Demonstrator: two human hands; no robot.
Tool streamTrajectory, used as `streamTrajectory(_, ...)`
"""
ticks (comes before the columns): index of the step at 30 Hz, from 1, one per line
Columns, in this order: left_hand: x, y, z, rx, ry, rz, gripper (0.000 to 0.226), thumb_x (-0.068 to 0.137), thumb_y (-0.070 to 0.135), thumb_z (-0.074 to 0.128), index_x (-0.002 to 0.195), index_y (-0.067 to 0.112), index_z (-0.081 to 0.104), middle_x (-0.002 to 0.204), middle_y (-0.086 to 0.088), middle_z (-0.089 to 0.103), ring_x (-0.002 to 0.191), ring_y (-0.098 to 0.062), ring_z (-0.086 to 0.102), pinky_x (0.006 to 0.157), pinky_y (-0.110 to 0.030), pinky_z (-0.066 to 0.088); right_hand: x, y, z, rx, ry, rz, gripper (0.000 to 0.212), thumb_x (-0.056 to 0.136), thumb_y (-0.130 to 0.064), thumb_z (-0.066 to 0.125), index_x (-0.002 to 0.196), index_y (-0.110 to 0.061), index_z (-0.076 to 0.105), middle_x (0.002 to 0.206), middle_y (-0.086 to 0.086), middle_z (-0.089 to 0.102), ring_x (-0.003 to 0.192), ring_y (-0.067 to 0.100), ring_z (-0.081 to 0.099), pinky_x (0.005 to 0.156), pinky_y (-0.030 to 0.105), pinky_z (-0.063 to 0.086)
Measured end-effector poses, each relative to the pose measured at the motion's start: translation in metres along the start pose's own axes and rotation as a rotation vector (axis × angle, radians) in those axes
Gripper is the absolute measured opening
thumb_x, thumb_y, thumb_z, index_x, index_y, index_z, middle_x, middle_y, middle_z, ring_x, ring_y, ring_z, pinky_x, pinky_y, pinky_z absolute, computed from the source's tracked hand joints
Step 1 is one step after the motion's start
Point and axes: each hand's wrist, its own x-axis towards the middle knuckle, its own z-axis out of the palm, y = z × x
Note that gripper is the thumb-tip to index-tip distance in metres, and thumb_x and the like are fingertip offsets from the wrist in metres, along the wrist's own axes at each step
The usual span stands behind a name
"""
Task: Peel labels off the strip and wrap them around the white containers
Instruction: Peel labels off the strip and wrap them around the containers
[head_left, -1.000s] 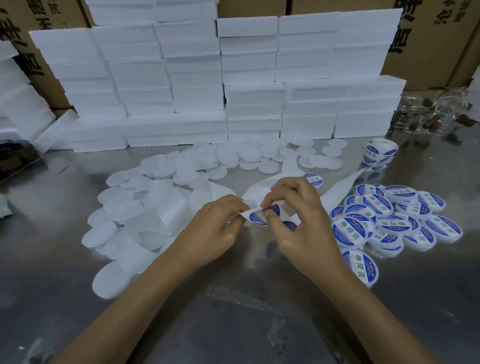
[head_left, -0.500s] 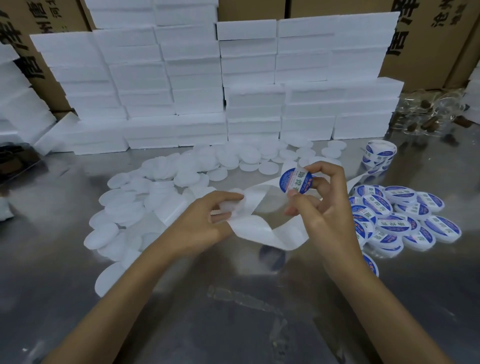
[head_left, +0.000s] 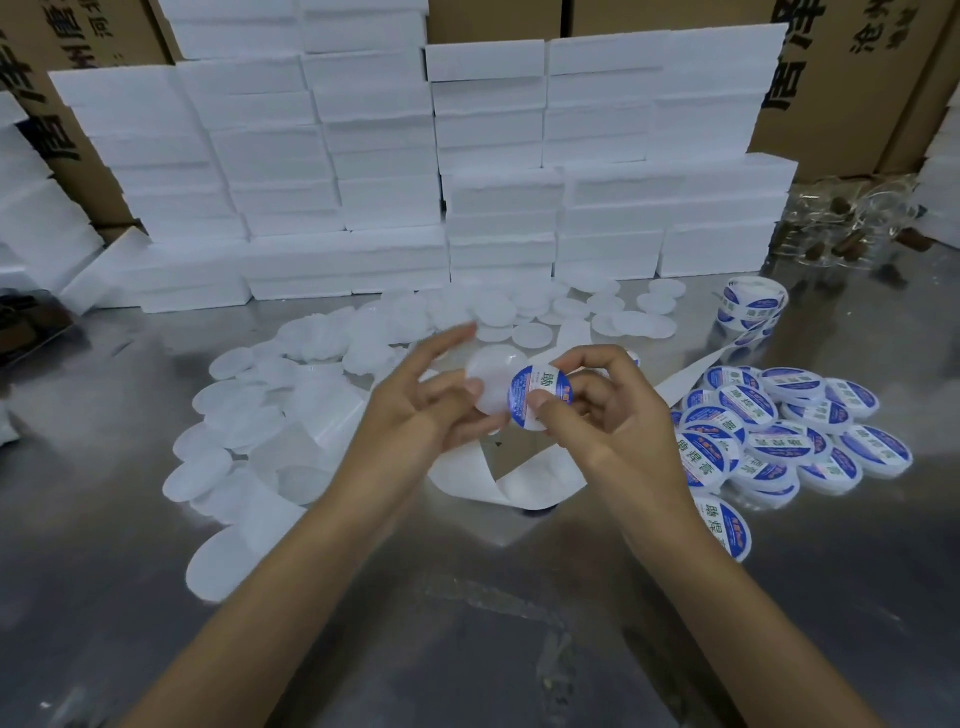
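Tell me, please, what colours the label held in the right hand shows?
Blue border, white centre, green characters on the label, pinched by the right hand; head view.

Dim, cool indoor light from overhead. The shiny metal bench (head_left: 519, 649) shows soft, smeared reflections and pale glare patches near the front. The stacked white foam blocks (head_left: 363, 156) look bright, nearly washed out. The left hand's fingertips (head_left: 462, 332) are motion-blurred. Wide-angle distortion bends the edges; corners look soft and darker.

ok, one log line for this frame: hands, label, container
left hand: holds white container | right hand: pinches label | label: partly over container
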Motion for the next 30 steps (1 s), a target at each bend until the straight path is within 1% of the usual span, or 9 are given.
streamTrajectory(4, -0.006, -0.005, 0.011, -0.035, -0.052, -0.039, 0.033, 0.101, 0.003, 0.053, 0.126, 0.019, 0.067, 0.107, -0.012, 0.076, 0.1, -0.029, 0.074, 0.085, -0.032, 0.06, -0.003, 0.002, 0.005, -0.098, 0.02, -0.066, 0.028, 0.084, -0.007, 0.075, 0.095, -0.025, 0.057, 0.075, 0.002, 0.071, 0.075, 0.028, 0.062, 0.068, 0.027, 0.048)
streamTrajectory(13, -0.011, -0.007, 0.014, -0.001, -0.092, -0.041, 0.033, 0.102, 0.009, 0.053, 0.122, 0.029, 0.071, 0.113, -0.009, 0.075, 0.105, -0.028, 0.073, 0.093, -0.035, 0.058, -0.002, 0.009, 0.001, -0.174, 0.065, -0.078, 0.026, 0.084, -0.014, 0.077, 0.096, -0.025, 0.057, 0.073, -0.006, 0.07, 0.074, 0.021, 0.063, 0.066, 0.019, 0.047)
streamTrajectory(15, -0.012, -0.007, 0.016, 0.0, -0.098, -0.032, 0.033, 0.102, 0.008, 0.053, 0.123, 0.028, 0.07, 0.111, -0.008, 0.076, 0.103, -0.027, 0.074, 0.091, -0.033, 0.058, -0.001, 0.011, 0.001, -0.202, 0.076, -0.078, 0.027, 0.083, -0.016, 0.078, 0.095, -0.029, 0.056, 0.075, -0.007, 0.07, 0.074, 0.019, 0.064, 0.066, 0.02, 0.048)
streamTrajectory(18, -0.014, -0.006, 0.018, 0.016, -0.092, -0.001, 0.032, 0.102, 0.009, 0.054, 0.122, 0.028, 0.07, 0.104, -0.005, 0.078, 0.097, -0.024, 0.075, 0.082, -0.024, 0.059, -0.001, 0.013, 0.001, -0.26, 0.094, -0.088, 0.028, 0.083, -0.02, 0.078, 0.093, -0.032, 0.056, 0.075, -0.008, 0.07, 0.07, 0.014, 0.062, 0.063, 0.02, 0.046)
streamTrajectory(21, -0.016, -0.006, 0.019, 0.039, -0.075, 0.018, 0.03, 0.102, 0.01, 0.056, 0.12, 0.029, 0.07, 0.102, 0.0, 0.078, 0.096, -0.019, 0.076, 0.078, -0.019, 0.058, -0.002, 0.015, 0.0, -0.362, 0.113, -0.12, 0.027, 0.082, -0.03, 0.078, 0.094, -0.035, 0.054, 0.076, -0.012, 0.068, 0.069, 0.01, 0.061, 0.059, 0.016, 0.043)
streamTrajectory(24, -0.015, -0.008, 0.017, 0.022, -0.068, 0.0, 0.03, 0.102, 0.011, 0.056, 0.122, 0.029, 0.07, 0.103, -0.002, 0.078, 0.096, -0.021, 0.076, 0.082, -0.023, 0.059, -0.005, 0.017, -0.001, -0.556, 0.122, -0.167, 0.027, 0.084, -0.049, 0.071, 0.101, -0.04, 0.052, 0.08, -0.019, 0.063, 0.069, 0.006, 0.061, 0.057, 0.025, 0.046)
streamTrajectory(26, -0.014, -0.008, 0.015, -0.029, -0.07, -0.028, 0.03, 0.101, 0.011, 0.056, 0.124, 0.026, 0.069, 0.105, -0.008, 0.077, 0.097, -0.026, 0.075, 0.086, -0.029, 0.059, -0.006, 0.018, -0.003, -0.677, 0.125, -0.179, 0.034, 0.083, -0.061, 0.065, 0.109, -0.046, 0.049, 0.081, -0.019, 0.061, 0.069, 0.003, 0.06, 0.055, 0.028, 0.045)
streamTrajectory(28, -0.012, -0.008, 0.013, -0.132, -0.082, -0.082, 0.03, 0.101, 0.011, 0.056, 0.125, 0.023, 0.068, 0.11, -0.012, 0.076, 0.1, -0.03, 0.074, 0.087, -0.031, 0.059, -0.004, 0.018, -0.006, -0.746, 0.143, -0.156, 0.053, 0.079, -0.071, 0.061, 0.124, -0.052, 0.039, 0.077, -0.014, 0.059, 0.064, 0.001, 0.059, 0.054, 0.027, 0.045)
streamTrajectory(30, -0.012, -0.008, 0.012, -0.256, -0.103, -0.145, 0.03, 0.1, 0.01, 0.055, 0.127, 0.018, 0.066, 0.114, -0.014, 0.074, 0.104, -0.032, 0.073, 0.086, -0.032, 0.059, -0.001, 0.018, -0.009, -0.777, 0.166, -0.096, 0.071, 0.071, -0.08, 0.06, 0.129, -0.05, 0.031, 0.078, -0.012, 0.057, 0.062, 0.001, 0.057, 0.054, 0.027, 0.044)
